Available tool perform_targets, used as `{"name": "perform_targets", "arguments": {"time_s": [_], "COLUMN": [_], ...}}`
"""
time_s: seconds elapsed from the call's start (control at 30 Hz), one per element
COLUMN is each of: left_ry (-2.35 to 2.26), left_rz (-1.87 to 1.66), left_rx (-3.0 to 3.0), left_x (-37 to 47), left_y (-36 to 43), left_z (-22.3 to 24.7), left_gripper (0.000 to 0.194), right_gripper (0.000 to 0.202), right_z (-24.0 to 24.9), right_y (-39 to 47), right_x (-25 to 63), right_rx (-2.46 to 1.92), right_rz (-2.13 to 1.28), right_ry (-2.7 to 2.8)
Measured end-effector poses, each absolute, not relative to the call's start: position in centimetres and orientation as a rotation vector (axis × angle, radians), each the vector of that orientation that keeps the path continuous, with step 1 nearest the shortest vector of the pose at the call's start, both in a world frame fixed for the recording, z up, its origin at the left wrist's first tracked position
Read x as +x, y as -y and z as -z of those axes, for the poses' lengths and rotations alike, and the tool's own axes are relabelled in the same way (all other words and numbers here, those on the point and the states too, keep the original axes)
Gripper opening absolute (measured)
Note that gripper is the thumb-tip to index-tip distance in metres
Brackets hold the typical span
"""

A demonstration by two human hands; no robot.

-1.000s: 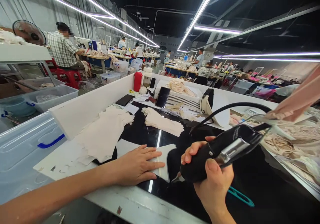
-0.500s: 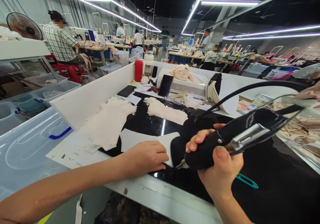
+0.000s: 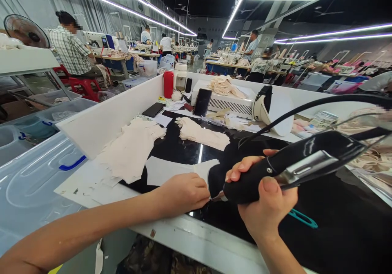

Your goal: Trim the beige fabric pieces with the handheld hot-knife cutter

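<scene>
A white cut piece (image 3: 167, 172) with a dark curved right edge lies flat on the glossy black work surface. Over its lower part is my left hand (image 3: 185, 192), fingers curled together at the near right corner of the piece. In my right hand (image 3: 269, 200) is a black corded hand tool (image 3: 260, 184) with a silver lever on its side, my thumb near the lever. A thin metal tip (image 3: 219, 196) projects from the tool's lower left end, close to my left fingertips and that corner. Whether tip and piece touch cannot be made out.
Stacks of cream fabric pieces lie at left (image 3: 131, 147) and behind (image 3: 202, 133). Two phones (image 3: 202, 102), a red cup (image 3: 168, 85) and a white machine (image 3: 229, 102) stand farther back. A teal loop (image 3: 303, 219) lies right. The tool's cable (image 3: 306, 106) arcs overhead.
My left hand has slid slightly right, its fingers closing at the corner. The tool in my right hand has shifted a little, its tip now nearer those fingertips.
</scene>
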State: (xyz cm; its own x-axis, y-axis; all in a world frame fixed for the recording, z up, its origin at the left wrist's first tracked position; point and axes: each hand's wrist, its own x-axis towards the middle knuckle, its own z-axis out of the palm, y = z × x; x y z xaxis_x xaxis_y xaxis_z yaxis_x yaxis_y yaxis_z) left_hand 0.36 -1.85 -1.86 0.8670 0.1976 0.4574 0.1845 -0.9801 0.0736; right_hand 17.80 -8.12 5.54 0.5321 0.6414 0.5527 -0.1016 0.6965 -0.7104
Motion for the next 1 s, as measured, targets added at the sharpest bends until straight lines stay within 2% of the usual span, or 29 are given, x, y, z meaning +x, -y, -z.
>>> {"name": "perform_targets", "arguments": {"time_s": [0.7,1.0], "left_ry": [-0.397,-0.489], "left_rz": [-0.703,-0.657], "left_rx": [2.762,2.802], "left_x": [0.25,0.97], "left_y": [1.15,0.91], "left_z": [1.36,1.26], "left_gripper": [0.021,0.005], "right_gripper": [0.057,0.058], "right_z": [-4.79,-4.94], "right_y": [7.76,8.16], "right_x": [17.7,17.65], "right_rx": [-0.714,-0.763], "right_rz": [-0.477,-0.464], "right_ry": [0.897,0.921]}}
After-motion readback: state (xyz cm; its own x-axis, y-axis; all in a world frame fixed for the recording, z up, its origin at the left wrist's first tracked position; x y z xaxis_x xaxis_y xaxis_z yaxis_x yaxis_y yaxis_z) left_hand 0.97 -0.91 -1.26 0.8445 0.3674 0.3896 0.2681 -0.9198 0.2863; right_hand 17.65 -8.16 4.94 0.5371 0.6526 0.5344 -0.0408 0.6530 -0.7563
